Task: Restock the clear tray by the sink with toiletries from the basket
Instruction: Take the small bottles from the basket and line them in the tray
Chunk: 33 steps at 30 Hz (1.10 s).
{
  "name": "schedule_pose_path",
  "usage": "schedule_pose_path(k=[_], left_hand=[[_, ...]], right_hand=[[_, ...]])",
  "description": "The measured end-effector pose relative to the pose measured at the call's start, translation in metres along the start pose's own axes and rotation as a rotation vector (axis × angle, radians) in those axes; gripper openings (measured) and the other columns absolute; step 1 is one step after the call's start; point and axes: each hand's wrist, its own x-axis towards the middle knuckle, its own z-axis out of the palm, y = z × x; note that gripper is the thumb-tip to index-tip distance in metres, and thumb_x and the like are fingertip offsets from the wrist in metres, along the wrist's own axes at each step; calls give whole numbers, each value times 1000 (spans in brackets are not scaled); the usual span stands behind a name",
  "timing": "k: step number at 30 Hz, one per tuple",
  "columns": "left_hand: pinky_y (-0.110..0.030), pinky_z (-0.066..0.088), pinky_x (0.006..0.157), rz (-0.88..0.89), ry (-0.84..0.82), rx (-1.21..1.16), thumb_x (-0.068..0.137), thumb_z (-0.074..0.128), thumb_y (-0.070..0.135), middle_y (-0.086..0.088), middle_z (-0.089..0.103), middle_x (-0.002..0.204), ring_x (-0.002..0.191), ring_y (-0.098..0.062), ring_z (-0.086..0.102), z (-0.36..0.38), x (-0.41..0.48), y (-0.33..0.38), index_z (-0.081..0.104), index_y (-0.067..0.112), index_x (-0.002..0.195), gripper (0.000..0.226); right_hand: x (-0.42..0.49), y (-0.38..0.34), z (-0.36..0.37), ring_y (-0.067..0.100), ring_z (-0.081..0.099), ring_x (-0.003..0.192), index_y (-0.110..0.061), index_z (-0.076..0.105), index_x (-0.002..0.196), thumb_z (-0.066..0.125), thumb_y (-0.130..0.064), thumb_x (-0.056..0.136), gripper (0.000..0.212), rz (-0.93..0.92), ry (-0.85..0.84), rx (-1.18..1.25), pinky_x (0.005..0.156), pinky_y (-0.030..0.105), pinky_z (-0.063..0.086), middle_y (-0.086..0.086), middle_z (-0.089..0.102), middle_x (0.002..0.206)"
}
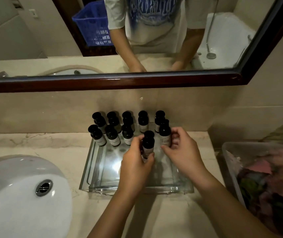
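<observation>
Clear tray (87,176), set on the marble counter (163,213) between the white sink (17,194) and the basket (227,152), is lined at its back with rows of dark bottles (113,135), while a front bottle (148,141) is gripped upright by the left hand (134,163) and a second bottle (164,133) is clasped by the right hand (184,152).

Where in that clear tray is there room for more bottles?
The clear tray is bare in its near half, between the bottles and front rim; so is the counter between sink and tray. The tray's far end is crowded with bottles.
</observation>
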Motion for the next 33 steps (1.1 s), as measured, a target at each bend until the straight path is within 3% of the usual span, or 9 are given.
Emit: schedule_pose_path(k=[6, 9, 13, 18, 25, 33], left_hand=[[-5, 38, 60, 17, 8, 75, 84, 60, 6, 22, 50, 78, 71, 7, 51, 6, 2, 3, 40, 25, 99, 31], [-16, 34, 57, 23, 6, 114, 85, 59, 8, 15, 50, 78, 70, -3, 50, 6, 3, 4, 42, 18, 105, 28], [-28, 33, 61, 12, 3, 188, 87, 56, 10, 0, 56, 85, 78, -22, 55, 5, 6, 7, 43, 13, 115, 31], [-30, 35, 61, -1, -7, 276, 89, 55, 13, -8, 62, 93, 85, -28, 59, 5, 12, 8, 43, 13, 115, 28], [-36, 45, 70, -23, 1, 289, 92, 52, 14, -12, 63, 98, 89, -32, 59, 4, 12, 12, 43, 11, 115, 25], [-34, 41, 68, -42, 13, 281, 93, 49, 12, -13, 62, 102, 93, -32, 59, 3, 13, 16, 41, 11, 118, 27]], right_hand=[[3, 7, 7, 16, 53, 105, -16, 54, 112, 71, -14, 78, 37, -114, 111, -197, 86, 26, 44, -4, 57, 101], [1, 11, 5, 20, 50, 111, -22, 54, 113, 74, -19, 76, 42, -77, 134, -225, 95, 35, 44, -5, 52, 102], [0, 13, 2, 18, 49, 113, -23, 55, 115, 75, -21, 75, 45, -81, 132, -247, 98, 32, 41, -12, 46, 93], [5, 11, 5, 9, 42, 109, -23, 54, 115, 73, -23, 77, 42, -104, 123, -290, 85, 23, 35, -4, 63, 108], [5, 12, 6, 12, 42, 112, -22, 54, 113, 73, -27, 77, 41, -110, 140, -340, 86, 28, 37, -7, 67, 109], [7, 11, 12, 13, 41, 111, -18, 54, 110, 73, -25, 78, 38, -149, 144, -368, 75, 20, 27, -4, 68, 109]])
